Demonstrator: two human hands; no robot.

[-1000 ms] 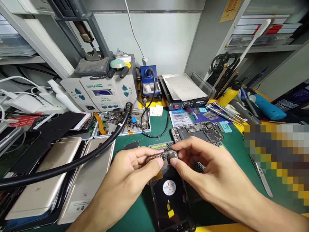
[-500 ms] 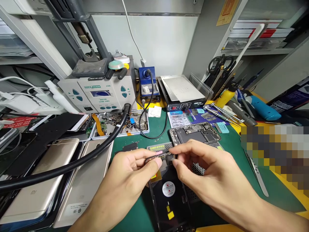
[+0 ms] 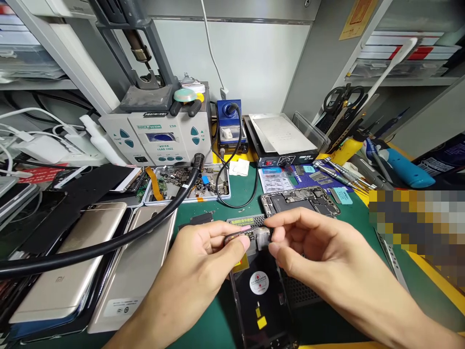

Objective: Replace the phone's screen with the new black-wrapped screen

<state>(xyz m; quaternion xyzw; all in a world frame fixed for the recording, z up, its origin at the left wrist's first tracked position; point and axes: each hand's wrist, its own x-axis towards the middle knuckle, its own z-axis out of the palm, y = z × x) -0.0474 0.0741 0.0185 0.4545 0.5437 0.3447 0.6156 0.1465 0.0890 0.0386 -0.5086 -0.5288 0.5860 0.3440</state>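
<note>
A black phone screen assembly (image 3: 250,305) with a round white sticker and yellow patches lies with its inner side up, its far end raised. My left hand (image 3: 207,261) pinches the far edge at its left corner, thumb on top. At the far right corner, my right hand (image 3: 319,261) has its fingertips closed around the edge, beside a small grey flap (image 3: 262,239). The fingers partly hide that corner. Just behind lies an opened phone body (image 3: 300,201) with its inner parts exposed. A perforated pad (image 3: 243,221) shows under the screen.
A thick black hose (image 3: 145,237) crosses the left side above stacked phones (image 3: 72,261). A hot-air station (image 3: 160,138), a soldering station (image 3: 229,123) and a flat heating plate (image 3: 281,140) stand at the back. Tweezers (image 3: 390,257) and screwdrivers (image 3: 343,174) lie to the right.
The view has shifted, so most things sit slightly further right. The small flap has turned from dark to light grey. Both hands stay at the screen's far edge.
</note>
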